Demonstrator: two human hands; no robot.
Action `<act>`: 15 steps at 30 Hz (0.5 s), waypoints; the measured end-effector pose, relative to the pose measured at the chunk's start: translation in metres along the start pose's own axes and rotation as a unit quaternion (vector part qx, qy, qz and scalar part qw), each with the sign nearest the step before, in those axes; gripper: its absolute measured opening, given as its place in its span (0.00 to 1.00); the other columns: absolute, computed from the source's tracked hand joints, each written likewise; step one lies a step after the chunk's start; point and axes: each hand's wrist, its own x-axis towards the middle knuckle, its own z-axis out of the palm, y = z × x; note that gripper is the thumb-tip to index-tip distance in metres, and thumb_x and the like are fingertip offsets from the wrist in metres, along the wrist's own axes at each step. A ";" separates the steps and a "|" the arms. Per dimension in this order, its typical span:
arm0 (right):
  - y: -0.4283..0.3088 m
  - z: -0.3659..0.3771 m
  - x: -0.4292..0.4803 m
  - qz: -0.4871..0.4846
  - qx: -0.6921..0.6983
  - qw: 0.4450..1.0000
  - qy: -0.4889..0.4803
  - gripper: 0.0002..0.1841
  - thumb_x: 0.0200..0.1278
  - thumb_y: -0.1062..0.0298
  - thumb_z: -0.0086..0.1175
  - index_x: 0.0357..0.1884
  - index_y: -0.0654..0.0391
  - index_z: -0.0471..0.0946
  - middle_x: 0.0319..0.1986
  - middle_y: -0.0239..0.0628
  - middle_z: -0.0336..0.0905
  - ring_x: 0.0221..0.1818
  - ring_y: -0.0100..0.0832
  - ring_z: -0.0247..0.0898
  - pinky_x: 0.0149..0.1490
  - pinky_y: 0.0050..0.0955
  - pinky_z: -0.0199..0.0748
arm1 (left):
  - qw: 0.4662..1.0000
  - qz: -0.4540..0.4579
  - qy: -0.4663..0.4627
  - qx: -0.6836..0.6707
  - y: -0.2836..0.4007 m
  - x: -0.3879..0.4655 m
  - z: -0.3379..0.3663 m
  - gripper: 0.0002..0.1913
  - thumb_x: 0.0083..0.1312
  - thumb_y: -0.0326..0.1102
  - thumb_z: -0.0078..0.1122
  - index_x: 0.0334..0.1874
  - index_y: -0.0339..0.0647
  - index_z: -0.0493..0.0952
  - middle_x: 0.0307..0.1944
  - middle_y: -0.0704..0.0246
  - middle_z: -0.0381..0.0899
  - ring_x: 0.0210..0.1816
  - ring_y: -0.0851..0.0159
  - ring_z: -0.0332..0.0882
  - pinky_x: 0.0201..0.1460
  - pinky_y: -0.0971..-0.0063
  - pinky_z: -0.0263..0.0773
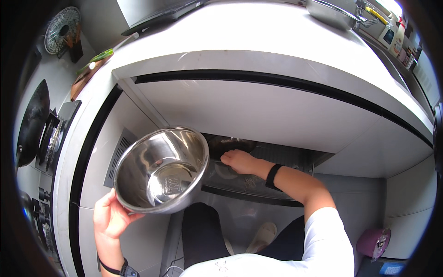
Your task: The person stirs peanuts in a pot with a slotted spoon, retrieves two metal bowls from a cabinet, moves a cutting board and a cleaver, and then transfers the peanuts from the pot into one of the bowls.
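Observation:
My left hand (112, 213) grips the rim of a large stainless steel mixing bowl (135, 180), which is tilted so its inside faces me. The bowl looks bare inside, with a stamped mark on its bottom. Lower down, my right hand (239, 161) reaches into a pulled-out drawer (238, 189) below the counter. Its fingers are curled at the near edge of a dark, round pan (230, 143) at the back of the drawer. Whether they grip that edge cannot be told. The pan's far part is hidden under the cabinet front.
A white countertop (242, 33) spans above the drawer, with a steel basin (328, 15) at the far right. Leftward are a wooden board (91, 78) with green vegetables (97, 60) and a black wok (34, 128). A pink bin (370, 243) stands at lower right.

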 end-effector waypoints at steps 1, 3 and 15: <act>0.007 0.009 0.006 0.013 -0.026 0.999 -0.029 0.11 0.48 0.82 0.49 0.36 0.59 0.66 0.33 0.44 0.72 0.37 0.46 0.71 0.44 0.40 0.70 | 1.000 0.004 -0.002 0.000 -0.001 -0.001 0.002 0.19 0.69 0.39 0.38 0.57 0.36 0.65 0.53 0.54 0.69 0.48 0.52 0.73 0.52 0.41 0.70; 0.018 0.025 0.015 0.032 -0.016 0.998 -0.043 0.08 0.53 0.78 0.48 0.36 0.59 0.67 0.35 0.45 0.72 0.40 0.47 0.71 0.48 0.40 0.69 | 0.999 0.010 0.029 -0.030 -0.003 -0.005 0.004 0.20 0.70 0.40 0.37 0.59 0.36 0.63 0.58 0.54 0.67 0.55 0.50 0.71 0.54 0.42 0.69; 0.119 0.114 0.028 0.155 -0.097 0.983 0.026 0.13 0.63 0.62 0.42 0.45 0.53 0.74 0.45 0.48 0.74 0.50 0.46 0.70 0.53 0.41 0.69 | 0.995 0.042 0.009 -0.094 -0.010 0.000 -0.023 0.19 0.68 0.36 0.42 0.59 0.36 0.65 0.54 0.59 0.73 0.54 0.58 0.74 0.55 0.56 0.71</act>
